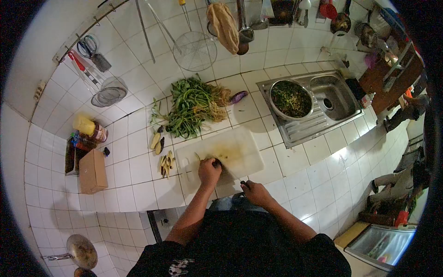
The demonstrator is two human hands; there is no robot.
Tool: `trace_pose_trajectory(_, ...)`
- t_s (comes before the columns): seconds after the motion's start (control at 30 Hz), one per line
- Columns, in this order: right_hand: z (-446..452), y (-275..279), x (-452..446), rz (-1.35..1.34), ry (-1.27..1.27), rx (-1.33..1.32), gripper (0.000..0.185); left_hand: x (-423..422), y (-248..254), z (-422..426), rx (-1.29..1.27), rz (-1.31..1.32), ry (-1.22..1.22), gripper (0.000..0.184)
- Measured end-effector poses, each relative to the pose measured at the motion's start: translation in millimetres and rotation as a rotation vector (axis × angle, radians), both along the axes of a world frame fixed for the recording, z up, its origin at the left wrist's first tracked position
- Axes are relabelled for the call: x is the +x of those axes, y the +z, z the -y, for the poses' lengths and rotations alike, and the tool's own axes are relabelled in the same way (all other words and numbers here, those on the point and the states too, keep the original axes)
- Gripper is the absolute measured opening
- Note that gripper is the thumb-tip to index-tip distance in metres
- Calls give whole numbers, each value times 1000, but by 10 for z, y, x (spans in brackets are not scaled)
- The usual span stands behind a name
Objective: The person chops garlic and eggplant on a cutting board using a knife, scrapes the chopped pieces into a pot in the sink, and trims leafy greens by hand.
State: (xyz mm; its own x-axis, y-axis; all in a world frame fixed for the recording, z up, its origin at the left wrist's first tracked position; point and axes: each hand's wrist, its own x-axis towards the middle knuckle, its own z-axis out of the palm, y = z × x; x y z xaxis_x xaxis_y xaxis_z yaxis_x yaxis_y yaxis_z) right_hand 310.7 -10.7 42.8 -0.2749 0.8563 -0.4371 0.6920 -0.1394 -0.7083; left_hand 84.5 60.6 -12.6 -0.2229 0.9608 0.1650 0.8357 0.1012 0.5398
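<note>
On the white cutting board [251, 150], my left hand [210, 172] is closed around a dark piece of eggplant [217, 163], mostly hidden by the fingers. My right hand [258, 193] grips the black handle of a knife [234, 175]. Its blade points up and left, with the tip close to my left fingers. Left of the board lie cut eggplant strips [166, 164], and above them several larger eggplant pieces [158, 140] with pale flesh and dark skin. A purple eggplant [238, 97] rests behind the board, beside a heap of leafy greens [191, 106] with roots.
A steel sink [302, 130] stands at the right, with a pot of chopped greens [291, 99] on its drainer. A cardboard box [92, 171] and jars [92, 128] sit at the left. Strainers [195, 51] and ladles hang on the tiled wall. People's legs [397, 184] show far right.
</note>
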Motion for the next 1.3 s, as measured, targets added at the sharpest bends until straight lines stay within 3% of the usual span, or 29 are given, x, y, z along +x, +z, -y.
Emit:
trace_pose_trajectory(0.27, -239, 203, -155, 88, 27, 38, 43, 7, 121, -25, -88, -16, 9, 28)
trace_pose_trajectory(0.47, -114, 183, 21, -15, -83, 4, 42, -2, 61, -31, -77, -10, 18, 27)
trace_pose_trajectory(0.6, -35, 60, 149, 58, -37, 50, 41, -39, 91, -52, -71, 13, 14, 27)
trace_pose_trajectory(0.67, -26, 36, 178, 47, -55, 39, 40, -43, 216, -81, -185, 82, -13, 28)
trace_pose_trajectory(0.83, -1, 67, 64, 17, -66, 43, 42, -149, 192, 128, -92, 7, -87, 28)
trace_pose_trajectory(0.9, -14, 14, -11, 1, 52, 45, 44, -225, 103, 223, -4, -23, -90, 28)
trace_pose_trajectory(1.1, -131, 178, -58, 120, -19, 52, 46, -254, 227, 324, -161, 26, -109, 35)
trace_pose_trajectory(1.2, -169, 448, 69, 208, 7, 98, 43, -209, 256, 284, -153, 39, -161, 45)
trace_pose_trajectory(1.27, -157, 533, 115, 258, 10, 105, 42, -4, 551, 200, -146, 142, -42, 63)
trace_pose_trajectory(1.3, -147, 547, 135, 304, 15, 111, 42, 41, 548, 140, -147, 147, -42, 63)
